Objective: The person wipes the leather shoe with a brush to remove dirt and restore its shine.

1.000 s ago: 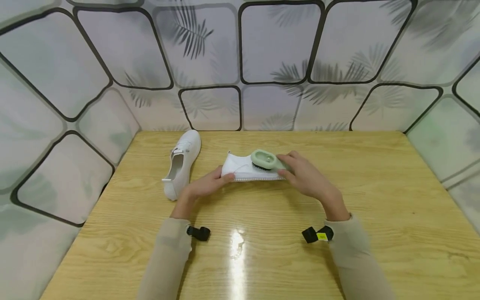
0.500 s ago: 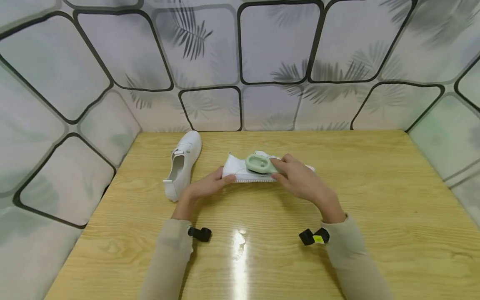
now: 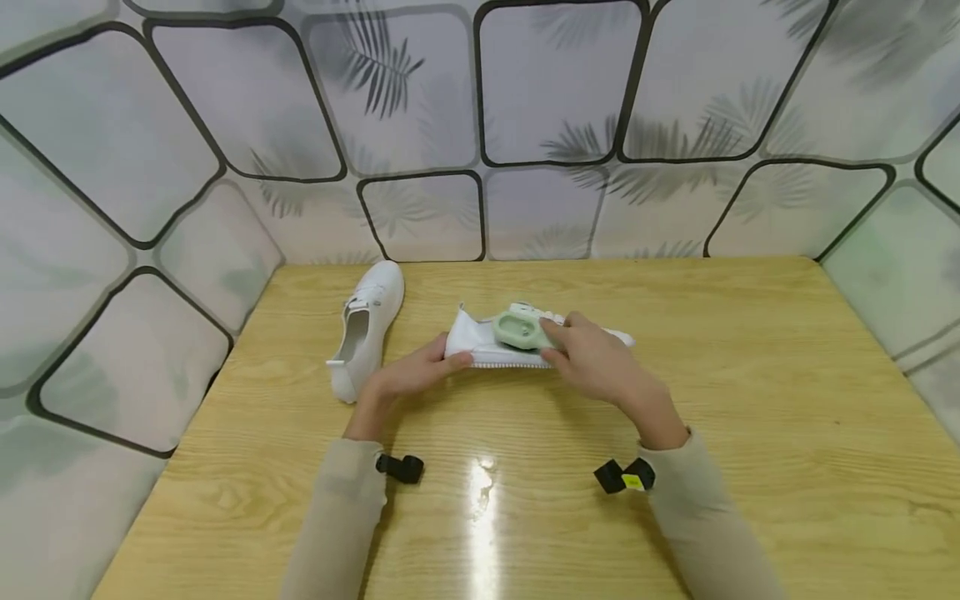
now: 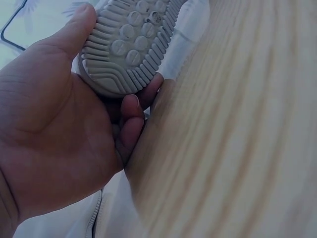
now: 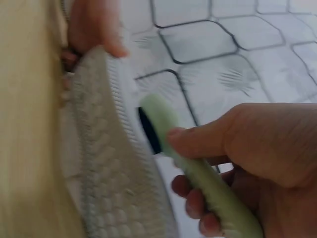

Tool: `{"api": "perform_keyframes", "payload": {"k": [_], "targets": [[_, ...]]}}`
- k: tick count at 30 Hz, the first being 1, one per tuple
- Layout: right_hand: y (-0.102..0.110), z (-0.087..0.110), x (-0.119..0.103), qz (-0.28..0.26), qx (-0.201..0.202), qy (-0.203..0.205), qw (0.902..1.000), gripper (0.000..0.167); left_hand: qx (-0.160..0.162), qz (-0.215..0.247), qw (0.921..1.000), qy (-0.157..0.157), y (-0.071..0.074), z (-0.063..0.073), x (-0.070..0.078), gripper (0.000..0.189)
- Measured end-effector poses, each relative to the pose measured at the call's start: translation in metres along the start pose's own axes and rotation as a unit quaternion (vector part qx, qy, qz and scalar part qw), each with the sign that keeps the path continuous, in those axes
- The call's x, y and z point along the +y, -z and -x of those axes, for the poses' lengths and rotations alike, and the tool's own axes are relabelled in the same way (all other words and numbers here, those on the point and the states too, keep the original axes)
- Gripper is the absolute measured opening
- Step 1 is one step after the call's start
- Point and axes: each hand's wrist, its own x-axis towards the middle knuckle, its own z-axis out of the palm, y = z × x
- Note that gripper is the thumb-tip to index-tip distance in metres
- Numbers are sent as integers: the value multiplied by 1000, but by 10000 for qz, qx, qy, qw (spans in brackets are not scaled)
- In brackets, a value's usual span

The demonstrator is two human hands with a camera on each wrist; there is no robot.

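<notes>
My left hand (image 3: 417, 367) grips a white shoe (image 3: 467, 335) by its heel, thumb along the near side. The left wrist view shows the shoe's ridged grey sole (image 4: 130, 47) facing that camera, with fingers (image 4: 131, 126) curled beneath the heel. My right hand (image 3: 600, 358) holds a pale green brush (image 3: 517, 330) by its handle, thumb laid along it. In the right wrist view, the dark bristles (image 5: 148, 130) of the brush (image 5: 210, 186) press against the shoe's side, just above the sole's edge. Part of the shoe's toe end lies behind my right hand.
A second white shoe (image 3: 366, 329) lies on the wooden table (image 3: 750, 400) left of the held one, its toe toward the back. A patterned wall covering (image 3: 555, 92) rises behind the table and along both sides.
My right hand and the brush have shifted left along the shoe's side toward the heel, baring its toe, then stayed nearly still. My left hand keeps its hold on the heel.
</notes>
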Motion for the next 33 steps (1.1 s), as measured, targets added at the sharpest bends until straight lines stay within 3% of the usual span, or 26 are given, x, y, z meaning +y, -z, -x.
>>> {"api": "perform_keyframes", "payload": {"k": [5, 9, 13, 16, 22, 29, 33], "targets": [[10, 6, 5, -158, -120, -329, 9993, 52, -34, 89, 10000, -7, -2, -1, 2, 69], [-3, -3, -10, -95, 7, 27, 10000, 53, 19, 82, 10000, -23, 0, 1, 0, 65], [-20, -16, -29, -141, 129, 435, 9989, 53, -59, 112, 9995, -293, 2, 0, -3, 60], [-21, -20, -34, -56, 102, 303, 9995, 52, -69, 187, 9990, -388, 0, -2, -2, 59], [-3, -12, -23, -262, -199, 186, 9993, 51, -23, 162, 9998, -150, -1, -2, -2, 55], [-20, -33, -47, -309, -234, 324, 9987, 54, -144, 243, 9980, -570, 2, -2, -2, 58], [-9, -29, -46, -58, -427, 139, 9990, 53, -117, 217, 9987, -450, 1, -4, -1, 65]]}}
